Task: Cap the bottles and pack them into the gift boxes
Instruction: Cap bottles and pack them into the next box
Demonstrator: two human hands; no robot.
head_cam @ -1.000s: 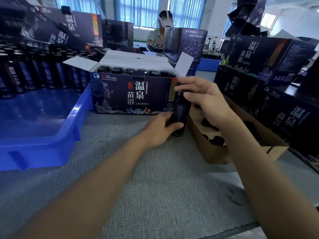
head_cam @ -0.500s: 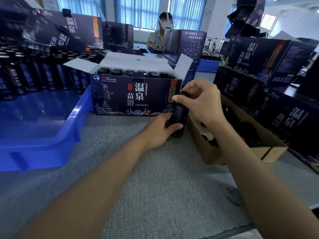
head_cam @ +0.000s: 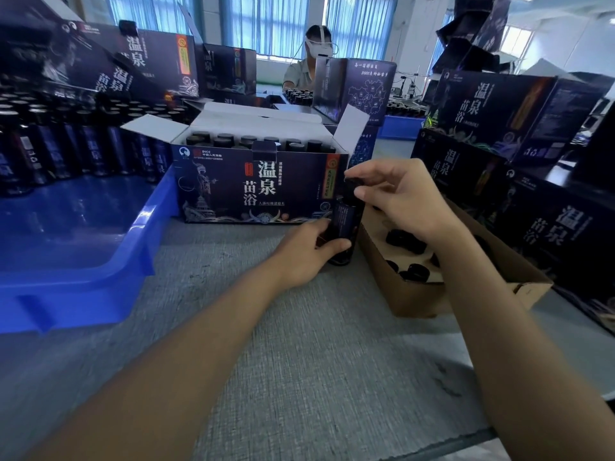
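A dark bottle (head_cam: 346, 221) stands upright on the grey table, just right of the open gift box (head_cam: 259, 188). My left hand (head_cam: 309, 251) grips its lower body. My right hand (head_cam: 399, 197) pinches a black cap (head_cam: 353, 185) at the bottle's top. The gift box holds several capped bottles (head_cam: 246, 141), its white flaps folded outward.
A brown cardboard tray (head_cam: 416, 297) with several loose black caps sits under my right forearm. A blue plastic bin (head_cam: 83, 261) at left holds rows of dark bottles (head_cam: 66, 151). Closed gift boxes (head_cam: 519, 118) are stacked at right. Another person sits beyond the box.
My right hand has turned on the bottle's top, its fingers curling from a flat cover to a pinch on the cap. My left hand keeps its grip on the bottle.
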